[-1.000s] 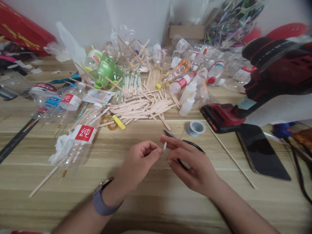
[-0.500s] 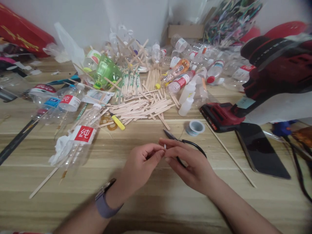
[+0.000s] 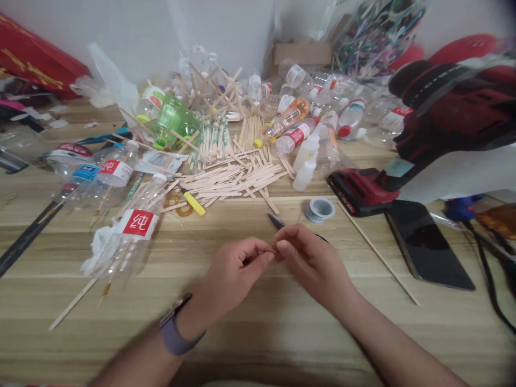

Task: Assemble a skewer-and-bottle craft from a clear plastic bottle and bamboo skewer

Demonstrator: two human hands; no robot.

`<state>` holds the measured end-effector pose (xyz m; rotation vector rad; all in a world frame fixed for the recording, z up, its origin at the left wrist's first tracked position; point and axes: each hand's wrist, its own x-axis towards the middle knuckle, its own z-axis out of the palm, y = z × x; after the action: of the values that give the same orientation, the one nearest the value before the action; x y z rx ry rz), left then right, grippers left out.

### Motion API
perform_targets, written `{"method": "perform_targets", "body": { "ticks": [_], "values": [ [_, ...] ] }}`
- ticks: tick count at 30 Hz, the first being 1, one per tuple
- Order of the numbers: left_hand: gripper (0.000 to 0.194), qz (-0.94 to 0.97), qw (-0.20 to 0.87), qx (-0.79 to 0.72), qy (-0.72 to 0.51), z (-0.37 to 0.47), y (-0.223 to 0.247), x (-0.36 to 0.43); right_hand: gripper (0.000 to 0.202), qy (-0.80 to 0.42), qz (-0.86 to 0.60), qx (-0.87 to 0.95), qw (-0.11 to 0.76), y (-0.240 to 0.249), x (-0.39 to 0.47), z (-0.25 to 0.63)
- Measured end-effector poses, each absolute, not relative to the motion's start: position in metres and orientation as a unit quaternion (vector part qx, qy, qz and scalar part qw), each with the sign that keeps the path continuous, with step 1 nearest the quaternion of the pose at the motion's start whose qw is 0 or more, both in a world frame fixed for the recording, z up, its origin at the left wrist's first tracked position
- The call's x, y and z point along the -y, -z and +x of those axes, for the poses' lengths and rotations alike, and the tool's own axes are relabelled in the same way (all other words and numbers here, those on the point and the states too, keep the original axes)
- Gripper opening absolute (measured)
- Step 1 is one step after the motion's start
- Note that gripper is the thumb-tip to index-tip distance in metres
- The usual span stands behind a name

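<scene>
My left hand (image 3: 239,277), a watch (image 3: 179,325) on its wrist, pinches something too small to make out between thumb and forefinger. Its fingertips meet those of my right hand (image 3: 316,266), whose thumb and forefinger are pressed together at the same spot. What lies between them is hidden by the fingers. Behind my right hand lie black-handled scissors (image 3: 276,221), mostly covered by it, with the blade tips showing. A spool of thin grey wire or thread (image 3: 320,210) stands just beyond, a fine strand running from it.
Wooden craft sticks (image 3: 234,180) are heaped ahead, beside a yellow-handled tool (image 3: 194,202). Plastic bottles (image 3: 139,231) lie at left and farther back. Small white squeeze bottles (image 3: 305,173) stand upright. To the right are a red cordless power tool (image 3: 365,189), a phone (image 3: 433,250) and a thin stick (image 3: 379,255).
My right hand's fingers have curled in, its thumb now against the forefinger at the left fingertips. A small white bit seen earlier between the hands is now hidden. The view shifted slightly.
</scene>
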<state>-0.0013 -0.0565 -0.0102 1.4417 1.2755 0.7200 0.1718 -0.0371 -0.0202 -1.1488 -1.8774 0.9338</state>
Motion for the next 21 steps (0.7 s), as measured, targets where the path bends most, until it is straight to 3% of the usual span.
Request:
{"method": "perform_targets", "body": {
  "ticks": [5,12,17,21],
  "values": [
    [0.024,0.543,0.55,-0.541,-0.331,-0.0044,0.0126,0.052,0.013,-0.395,-0.432,0.74,0.331,0.0184,0.0363,0.1704],
    [0.022,0.633,0.437,-0.565,-0.299,-0.0026,0.0089,0.0575,0.013,-0.335,-0.441,0.768,0.321,0.0177,0.0356,0.17],
    [0.018,0.646,0.411,-0.575,-0.286,-0.0022,0.0074,0.0579,0.014,-0.215,-0.421,0.81,0.346,0.0212,0.036,0.1691],
    [0.018,0.602,0.492,-0.563,-0.281,-0.0061,0.0062,0.0518,0.016,-0.097,-0.39,0.839,0.368,0.0264,0.0389,0.1691]
  ]
}}
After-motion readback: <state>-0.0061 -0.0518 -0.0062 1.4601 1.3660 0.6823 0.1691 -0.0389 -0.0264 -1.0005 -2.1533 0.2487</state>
